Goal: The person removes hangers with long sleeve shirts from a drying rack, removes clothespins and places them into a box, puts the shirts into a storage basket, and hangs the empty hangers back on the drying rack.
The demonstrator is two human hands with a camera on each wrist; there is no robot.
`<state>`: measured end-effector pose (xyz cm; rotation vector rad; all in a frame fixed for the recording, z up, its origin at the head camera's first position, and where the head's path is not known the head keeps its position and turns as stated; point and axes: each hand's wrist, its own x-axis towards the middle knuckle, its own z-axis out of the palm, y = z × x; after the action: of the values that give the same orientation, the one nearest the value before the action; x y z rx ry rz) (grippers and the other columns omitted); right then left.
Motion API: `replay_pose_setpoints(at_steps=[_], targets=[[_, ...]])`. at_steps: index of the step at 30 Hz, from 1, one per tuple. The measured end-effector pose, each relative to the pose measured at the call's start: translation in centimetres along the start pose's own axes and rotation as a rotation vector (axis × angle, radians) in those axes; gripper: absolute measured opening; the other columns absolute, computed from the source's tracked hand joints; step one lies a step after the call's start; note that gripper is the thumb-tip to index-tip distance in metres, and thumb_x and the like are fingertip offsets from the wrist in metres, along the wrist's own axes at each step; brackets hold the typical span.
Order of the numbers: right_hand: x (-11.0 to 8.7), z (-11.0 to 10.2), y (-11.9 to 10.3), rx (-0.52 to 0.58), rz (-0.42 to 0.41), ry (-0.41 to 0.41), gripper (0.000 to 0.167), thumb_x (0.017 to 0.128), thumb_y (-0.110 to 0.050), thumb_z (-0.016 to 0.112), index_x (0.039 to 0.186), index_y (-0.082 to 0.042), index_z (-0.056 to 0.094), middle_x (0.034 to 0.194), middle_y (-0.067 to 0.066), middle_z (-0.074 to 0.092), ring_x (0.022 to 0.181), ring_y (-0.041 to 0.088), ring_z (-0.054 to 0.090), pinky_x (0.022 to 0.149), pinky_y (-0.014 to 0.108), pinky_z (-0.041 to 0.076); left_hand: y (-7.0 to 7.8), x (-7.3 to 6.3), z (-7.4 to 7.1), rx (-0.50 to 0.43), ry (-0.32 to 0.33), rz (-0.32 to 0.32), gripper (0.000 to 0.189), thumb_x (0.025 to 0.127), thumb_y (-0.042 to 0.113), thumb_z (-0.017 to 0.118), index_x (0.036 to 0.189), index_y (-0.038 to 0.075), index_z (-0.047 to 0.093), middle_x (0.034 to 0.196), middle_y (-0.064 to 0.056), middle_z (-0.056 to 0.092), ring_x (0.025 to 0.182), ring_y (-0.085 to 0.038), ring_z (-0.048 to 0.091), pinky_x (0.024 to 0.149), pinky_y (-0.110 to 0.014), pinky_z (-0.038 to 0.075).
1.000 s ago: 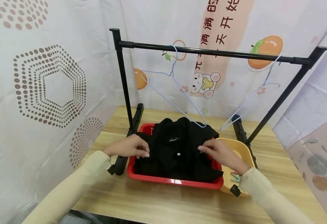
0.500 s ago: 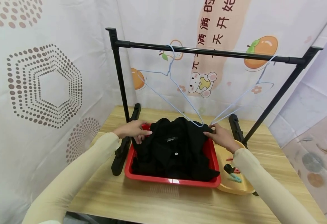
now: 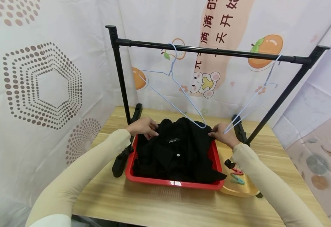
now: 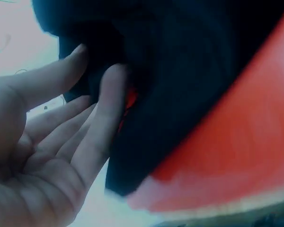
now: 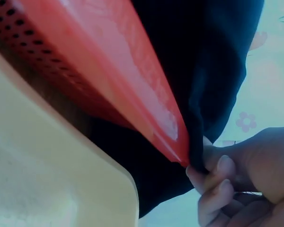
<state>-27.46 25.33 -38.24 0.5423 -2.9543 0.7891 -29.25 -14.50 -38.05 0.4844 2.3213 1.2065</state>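
Observation:
A black garment [image 3: 179,164] with a small light label and a round white button lies bunched in a red basket [image 3: 177,183]. At the basket's back left corner my left hand [image 3: 145,126] touches the cloth; in the left wrist view its thumb and index finger [image 4: 114,85] stand apart against a black fold [image 4: 180,94]. My right hand [image 3: 223,134] pinches the garment's edge at the back right. Seen from the right wrist, thumb and curled fingers [image 5: 217,198] hold the black cloth [image 5: 217,85] beside the red rim [image 5: 175,146].
Two light blue wire hangers hang from a black rack bar [image 3: 211,50]; the left hanger [image 3: 179,86] dips over the garment, and the right hanger [image 3: 249,101] reaches down to my right hand. A yellow tray [image 3: 246,190] with several clothespins [image 3: 237,179] stands right of the basket.
Both hands have moved back from above the basket's sides to its back corners, and the right hand has taken hold of the garment's edge. The left hand has shifted slightly right onto the cloth.

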Motion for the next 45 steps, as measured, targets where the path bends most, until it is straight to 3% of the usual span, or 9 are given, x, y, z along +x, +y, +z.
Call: replay_pose_setpoints(at_steps=[5, 10, 13, 17, 21, 24, 30, 38, 45], targets=[[0.2, -0.2, -0.4, -0.031, -0.053, 0.053, 0.014, 0.093, -0.004, 0.072, 0.080, 0.002, 0.074, 0.066, 0.005, 0.067, 0.056, 0.013, 0.053, 0.053, 0.029, 0.041, -0.1, 0.3, 0.1, -0.056, 0.100, 0.019, 0.029, 0.095, 0.005, 0.073, 0.123, -0.003, 0.071, 0.112, -0.018, 0.073, 0.081, -0.024, 0.072, 0.071, -0.035, 0.060], [-0.5, -0.4, -1.3, 0.147, -0.025, 0.082, 0.013, 0.098, -0.010, 0.069, 0.095, 0.000, 0.077, 0.078, 0.008, 0.072, 0.064, 0.024, 0.063, 0.054, 0.026, 0.046, 0.0, -0.6, -0.6, -0.050, 0.214, 0.083, 0.014, 0.093, 0.007, 0.077, 0.106, 0.005, 0.080, 0.094, -0.010, 0.076, 0.075, -0.024, 0.072, 0.069, -0.036, 0.060], [-1.2, -0.7, -2.0, 0.284, 0.018, 0.120, 0.020, 0.100, -0.017, 0.069, 0.109, 0.000, 0.075, 0.090, 0.012, 0.073, 0.076, 0.033, 0.066, 0.059, 0.026, 0.052, 0.0, -1.5, -1.1, -0.064, 0.237, 0.141, 0.011, 0.095, 0.007, 0.075, 0.105, 0.005, 0.080, 0.095, -0.010, 0.076, 0.077, -0.027, 0.072, 0.071, -0.037, 0.060], [-2.3, -1.2, -2.7, 0.322, 0.014, 0.137, 0.027, 0.101, -0.028, 0.069, 0.117, -0.006, 0.075, 0.088, 0.012, 0.071, 0.071, 0.025, 0.061, 0.058, 0.029, 0.050, -0.3, -3.6, -1.5, -0.054, 0.235, 0.197, 0.012, 0.097, 0.011, 0.074, 0.106, 0.006, 0.079, 0.094, -0.010, 0.076, 0.079, -0.027, 0.073, 0.073, -0.039, 0.061], [-3.7, -1.4, -3.1, 0.282, -0.115, 0.144, 0.020, 0.100, -0.026, 0.072, 0.113, -0.012, 0.077, 0.089, 0.007, 0.069, 0.066, 0.016, 0.053, 0.056, 0.028, 0.044, -1.0, -6.2, -1.3, 0.046, 0.230, 0.236, 0.011, 0.098, 0.012, 0.073, 0.106, 0.009, 0.080, 0.092, -0.004, 0.077, 0.078, -0.022, 0.073, 0.072, -0.036, 0.060], [-5.0, -1.2, -3.2, 0.261, -0.269, 0.144, 0.012, 0.097, -0.014, 0.074, 0.108, -0.014, 0.078, 0.108, 0.005, 0.069, 0.070, 0.014, 0.056, 0.061, 0.024, 0.046, -1.4, -8.0, -0.9, 0.153, 0.220, 0.288, 0.011, 0.097, 0.010, 0.074, 0.104, 0.011, 0.081, 0.091, 0.002, 0.077, 0.075, -0.016, 0.072, 0.069, -0.033, 0.059], [-7.8, -0.4, -3.9, 0.165, -0.502, 0.054, 0.023, 0.091, -0.004, 0.077, 0.106, -0.022, 0.077, 0.122, 0.002, 0.068, 0.082, 0.007, 0.062, 0.064, 0.020, 0.049, -2.5, -10.8, -0.1, 0.352, 0.211, 0.397, 0.010, 0.092, 0.011, 0.079, 0.096, 0.019, 0.082, 0.089, 0.011, 0.075, 0.070, -0.006, 0.068, 0.061, -0.028, 0.056], [-10.7, 0.7, -4.7, -0.038, -0.723, -0.028, 0.028, 0.081, -0.008, 0.087, 0.096, -0.028, 0.074, 0.123, 0.002, 0.069, 0.095, 0.010, 0.068, 0.073, 0.020, 0.051, -3.5, -12.5, 1.2, 0.469, 0.177, 0.456, 0.011, 0.087, 0.007, 0.083, 0.089, 0.018, 0.081, 0.089, 0.011, 0.075, 0.079, -0.002, 0.068, 0.069, -0.025, 0.056], [-11.5, 2.9, -5.2, -0.116, -0.744, -0.102, 0.025, 0.082, -0.007, 0.084, 0.089, -0.027, 0.071, 0.122, 0.002, 0.070, 0.097, 0.011, 0.054, 0.074, 0.024, 0.048, -3.2, -12.6, 2.4, 0.544, 0.157, 0.463, 0.011, 0.087, 0.004, 0.082, 0.088, 0.015, 0.081, 0.088, 0.009, 0.074, 0.079, -0.003, 0.067, 0.070, -0.024, 0.056]])
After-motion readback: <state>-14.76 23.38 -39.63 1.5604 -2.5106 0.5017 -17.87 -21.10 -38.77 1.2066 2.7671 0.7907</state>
